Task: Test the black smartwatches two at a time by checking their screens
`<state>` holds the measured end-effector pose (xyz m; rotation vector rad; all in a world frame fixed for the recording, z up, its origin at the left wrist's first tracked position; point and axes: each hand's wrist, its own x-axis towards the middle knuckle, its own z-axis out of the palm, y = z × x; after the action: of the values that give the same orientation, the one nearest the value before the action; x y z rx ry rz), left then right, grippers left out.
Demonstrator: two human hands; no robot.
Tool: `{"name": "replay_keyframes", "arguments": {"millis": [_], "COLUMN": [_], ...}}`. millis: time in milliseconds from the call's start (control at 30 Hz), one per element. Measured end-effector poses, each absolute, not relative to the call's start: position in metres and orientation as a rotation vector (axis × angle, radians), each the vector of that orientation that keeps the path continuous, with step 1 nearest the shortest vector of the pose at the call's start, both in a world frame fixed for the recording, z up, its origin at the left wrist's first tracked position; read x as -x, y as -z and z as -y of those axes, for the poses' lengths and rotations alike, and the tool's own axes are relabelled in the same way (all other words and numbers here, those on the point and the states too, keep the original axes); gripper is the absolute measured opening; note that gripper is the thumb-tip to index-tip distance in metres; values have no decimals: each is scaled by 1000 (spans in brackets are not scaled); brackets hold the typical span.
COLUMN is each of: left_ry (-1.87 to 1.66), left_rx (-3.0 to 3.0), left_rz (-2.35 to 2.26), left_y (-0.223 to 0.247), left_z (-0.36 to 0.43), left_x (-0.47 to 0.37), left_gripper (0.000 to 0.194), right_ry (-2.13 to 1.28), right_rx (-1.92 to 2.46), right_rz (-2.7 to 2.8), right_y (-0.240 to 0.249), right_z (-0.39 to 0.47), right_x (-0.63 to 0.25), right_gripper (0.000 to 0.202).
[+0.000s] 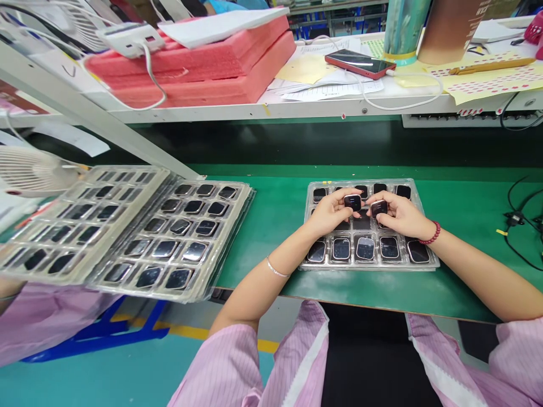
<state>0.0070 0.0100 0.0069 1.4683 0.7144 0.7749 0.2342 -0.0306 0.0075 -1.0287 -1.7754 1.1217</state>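
Note:
My left hand is closed on a smartwatch body with a dark square screen and a pale metal rim. A second smartwatch body, much like it, is gripped in my right hand. Both are held side by side, screens facing up, a small gap between them. Small light marks show on both screens. Beneath my hands lies a clear plastic tray with rows of similar watch bodies in its pockets. My hands hide part of its middle row.
More clear trays of watch bodies are stacked at the left, overhanging the green table. Beside them are a fan and another person's pink sleeve. The shelf above holds red foam blocks and a phone. Black cables lie right.

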Motion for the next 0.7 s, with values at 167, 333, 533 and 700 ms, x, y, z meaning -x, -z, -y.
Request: {"name": "replay_keyframes", "arguments": {"millis": [167, 333, 533, 700], "left_ry": [-797, -802, -807, -782], "left_rx": [-1465, -1437, -1442, -1433], "left_rz": [-719, -747, -765, -722], "left_y": [-7, -11, -11, -8], "left_z": [-11, -10, -10, -11], "left_x": [-7, -7, -7, -6], "left_gripper": [42, 38, 34, 47], "right_ry": [-1165, -1235, -1243, -1170], "right_rx": [1064, 1095, 1102, 1058], "right_rz": [1721, 1645, 1659, 1709], "right_y": [-10, -12, -14, -11], "right_z": [30, 31, 32, 31], "right_x": [-234, -233, -232, -233], "right_gripper": [26, 23, 20, 28]}}
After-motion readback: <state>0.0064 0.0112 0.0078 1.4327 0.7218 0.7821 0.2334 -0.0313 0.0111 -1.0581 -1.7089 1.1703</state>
